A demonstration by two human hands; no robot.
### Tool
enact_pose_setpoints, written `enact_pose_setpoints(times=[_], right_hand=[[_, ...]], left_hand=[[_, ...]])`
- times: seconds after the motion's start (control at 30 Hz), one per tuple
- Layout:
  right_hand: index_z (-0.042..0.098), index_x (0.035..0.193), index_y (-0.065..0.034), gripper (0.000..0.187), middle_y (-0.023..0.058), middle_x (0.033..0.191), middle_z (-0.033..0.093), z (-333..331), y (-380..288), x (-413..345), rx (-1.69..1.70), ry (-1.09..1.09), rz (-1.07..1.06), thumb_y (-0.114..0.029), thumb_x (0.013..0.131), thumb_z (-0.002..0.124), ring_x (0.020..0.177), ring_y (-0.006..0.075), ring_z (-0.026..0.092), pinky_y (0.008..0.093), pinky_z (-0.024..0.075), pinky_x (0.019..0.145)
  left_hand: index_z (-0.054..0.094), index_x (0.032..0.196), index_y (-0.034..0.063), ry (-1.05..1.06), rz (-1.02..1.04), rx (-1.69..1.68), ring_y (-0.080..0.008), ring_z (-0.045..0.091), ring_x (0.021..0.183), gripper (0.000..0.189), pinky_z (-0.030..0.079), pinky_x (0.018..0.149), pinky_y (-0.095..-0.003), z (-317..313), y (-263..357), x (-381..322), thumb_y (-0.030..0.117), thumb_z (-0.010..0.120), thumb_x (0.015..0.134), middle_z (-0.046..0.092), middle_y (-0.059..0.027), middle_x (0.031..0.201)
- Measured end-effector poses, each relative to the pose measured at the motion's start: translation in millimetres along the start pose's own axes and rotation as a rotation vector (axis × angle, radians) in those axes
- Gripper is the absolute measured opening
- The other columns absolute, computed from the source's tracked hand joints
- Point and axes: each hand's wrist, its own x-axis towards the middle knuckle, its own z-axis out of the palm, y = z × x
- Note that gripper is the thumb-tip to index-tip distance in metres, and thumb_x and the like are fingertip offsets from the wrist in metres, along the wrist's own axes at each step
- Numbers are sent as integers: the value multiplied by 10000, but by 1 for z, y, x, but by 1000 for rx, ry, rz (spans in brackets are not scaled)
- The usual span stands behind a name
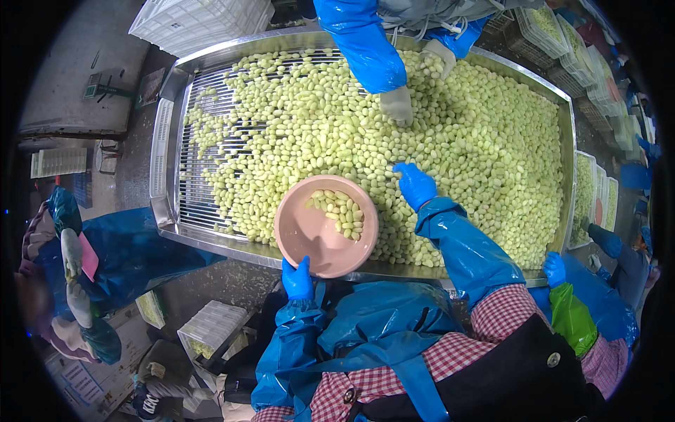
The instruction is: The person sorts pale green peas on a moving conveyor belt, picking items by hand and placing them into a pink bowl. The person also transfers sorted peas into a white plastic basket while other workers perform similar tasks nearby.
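Note:
My left hand [298, 278], in a blue glove, grips the near rim of a pink plastic bowl [300, 232]. Inside the bowl, a small batch of pale green, grape-like fruits [345, 213] lies toward its far right side. The bowl is over the near edge of a metal sorting table [237, 254] with a slatted bed. My right hand [415, 185], also blue-gloved, reaches to the layer of the same fruits [490, 174] right of the bowl. Its fingertips point away from me; whether they pinch a fruit is hidden.
Across the table, a person's gloved hands [396, 105] work in the fruits. At my right, another person's blue-gloved hand [555, 269] rests at the table's corner. Another person [71, 264] is at the left. White crates [203, 24] stand at the far left, with filled crates [584, 195] at right.

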Motion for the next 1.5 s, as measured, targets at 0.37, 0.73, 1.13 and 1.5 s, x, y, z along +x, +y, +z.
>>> enact_pose_setpoints(times=[0.37, 0.73, 1.13, 1.5], right_hand=[[584, 1062, -90, 230, 130, 997, 639, 37, -8, 3, -202, -204, -199, -189, 921, 431, 862, 312, 636, 439, 508, 714], [546, 1103, -115, 243, 148, 979, 644, 12, -18, 36, -106, -204, -244, -193, 901, 436, 849, 340, 634, 476, 499, 702], [587, 901, -73, 196, 127, 810, 656, 36, -53, 70, 61, -218, -152, -167, 906, 415, 728, 289, 651, 410, 508, 630], [433, 1359, -68, 474, 67, 1095, 592, -32, -76, -3, 995, -639, -57, -345, 977, 466, 904, 144, 563, 272, 484, 805]], left_hand=[[481, 1251, -33, -46, 106, -30, -226, 579, 1015, 456, 467, 880, -342, -1, -4, 0, 31, 641, 829, 592, -150, 1164], [477, 1261, -38, -30, 106, -94, -230, 574, 1035, 466, 464, 887, -345, 1, -12, 0, 43, 636, 831, 591, -149, 1166], [490, 1245, -36, -25, 98, -18, -230, 583, 1021, 460, 473, 872, -351, 2, -7, -2, 68, 646, 825, 600, -152, 1155], [498, 1238, -37, 23, 148, 27, -236, 587, 1024, 442, 470, 878, -356, 5, -16, 0, 65, 638, 831, 607, -150, 1140]])
